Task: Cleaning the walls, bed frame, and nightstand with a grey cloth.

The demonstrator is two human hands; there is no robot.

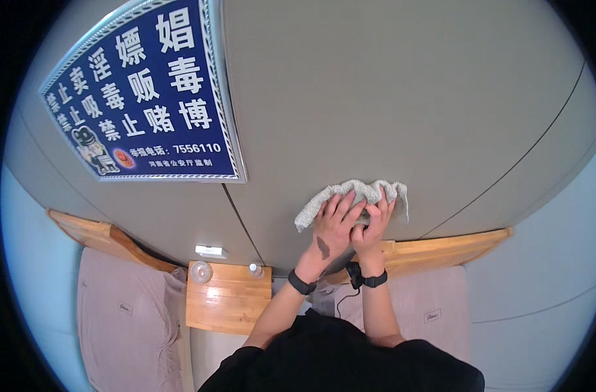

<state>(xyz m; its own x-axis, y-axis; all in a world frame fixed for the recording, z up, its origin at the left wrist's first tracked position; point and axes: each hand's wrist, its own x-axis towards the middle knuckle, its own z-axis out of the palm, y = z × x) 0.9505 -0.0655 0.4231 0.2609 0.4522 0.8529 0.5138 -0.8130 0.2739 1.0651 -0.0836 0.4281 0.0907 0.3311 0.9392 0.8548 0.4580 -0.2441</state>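
A greyish-white cloth (pixel 324 197), bunched in folds, lies against the grey-brown wall panel (pixel 402 98). My left hand (pixel 337 225) presses it from the left, fingers lying over the folds. Close beside it, almost touching, my right hand (pixel 374 222) grips the same cloth with bent fingers. Some fingertips disappear into the fabric. A dark band circles each wrist, and a small black device (pixel 355 274) with a cable sits by the right one.
A blue framed sign (pixel 148 98) hangs at upper left. Below it stands a wooden bedside table (pixel 226 307) with a glass dish (pixel 200 272) and a small bottle (pixel 255 269). Beds with wooden headboards (pixel 448 253) flank it; a white box (pixel 210 251) is mounted above the table.
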